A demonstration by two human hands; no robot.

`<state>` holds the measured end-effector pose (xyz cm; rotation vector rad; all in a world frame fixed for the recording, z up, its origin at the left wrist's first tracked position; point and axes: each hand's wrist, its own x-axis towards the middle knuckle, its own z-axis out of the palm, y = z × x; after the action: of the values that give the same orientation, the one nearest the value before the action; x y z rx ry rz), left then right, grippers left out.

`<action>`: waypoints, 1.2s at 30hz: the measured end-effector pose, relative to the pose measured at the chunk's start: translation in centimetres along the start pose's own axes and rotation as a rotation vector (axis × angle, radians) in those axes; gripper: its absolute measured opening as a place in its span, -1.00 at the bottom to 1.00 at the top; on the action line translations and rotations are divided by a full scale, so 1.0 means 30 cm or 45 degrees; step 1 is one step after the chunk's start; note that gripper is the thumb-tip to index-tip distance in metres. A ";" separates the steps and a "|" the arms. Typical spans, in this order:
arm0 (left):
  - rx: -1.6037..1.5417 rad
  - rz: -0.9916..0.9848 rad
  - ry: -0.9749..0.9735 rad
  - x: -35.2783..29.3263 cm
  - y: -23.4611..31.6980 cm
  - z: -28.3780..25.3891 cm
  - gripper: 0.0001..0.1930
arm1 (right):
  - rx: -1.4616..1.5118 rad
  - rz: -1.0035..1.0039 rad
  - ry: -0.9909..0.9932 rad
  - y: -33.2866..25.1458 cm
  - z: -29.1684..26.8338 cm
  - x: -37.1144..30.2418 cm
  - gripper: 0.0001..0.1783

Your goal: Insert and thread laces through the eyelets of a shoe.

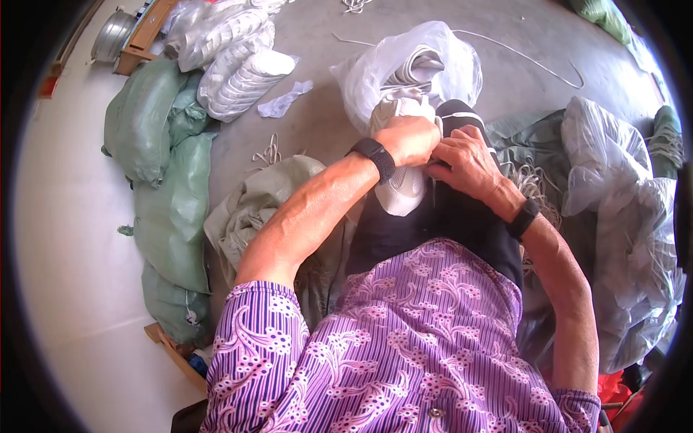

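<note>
A white shoe upper (399,193) rests on my dark-trousered lap, its rounded toe pointing toward me. My left hand (411,138) is closed on its middle, fingers curled over the opening. Close against it, my right hand (469,162) has its fingers bent in a pinch at the upper's right edge. A thin white shoelace (462,115) crosses the dark knee and passes by the right fingers, which seem to grip it; the fingertips are partly hidden. Beyond the left hand, the upper's pale heel end (404,106) stands up.
A clear plastic bag (462,68) with stacked uppers lies just beyond my knees. Green sacks (173,209) and wrapped white uppers (242,79) line the left. A bundle of laces (533,186) hangs at my right, beside plastic-wrapped goods (606,159). Beige cloth (249,209) lies left.
</note>
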<state>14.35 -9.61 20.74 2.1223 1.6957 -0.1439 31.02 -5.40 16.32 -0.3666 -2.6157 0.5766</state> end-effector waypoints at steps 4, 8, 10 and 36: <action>-0.026 -0.012 0.105 -0.022 0.005 0.006 -0.89 | 0.003 -0.011 -0.029 0.000 -0.003 0.002 -0.79; -0.008 -0.096 0.092 -0.020 -0.002 0.006 -0.89 | 0.023 -0.052 -0.011 0.005 -0.001 0.014 -0.85; 0.000 -0.094 0.122 -0.020 -0.014 -0.004 -0.89 | 0.012 -0.077 -0.007 0.010 -0.001 0.030 -0.87; -0.640 -0.120 0.936 -0.059 -0.032 0.107 -0.84 | 1.165 0.661 0.265 0.007 -0.119 0.109 -0.81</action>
<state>13.56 -12.27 18.16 1.7979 1.9227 1.0400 29.86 -2.90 20.32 -0.7303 -1.7818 1.6872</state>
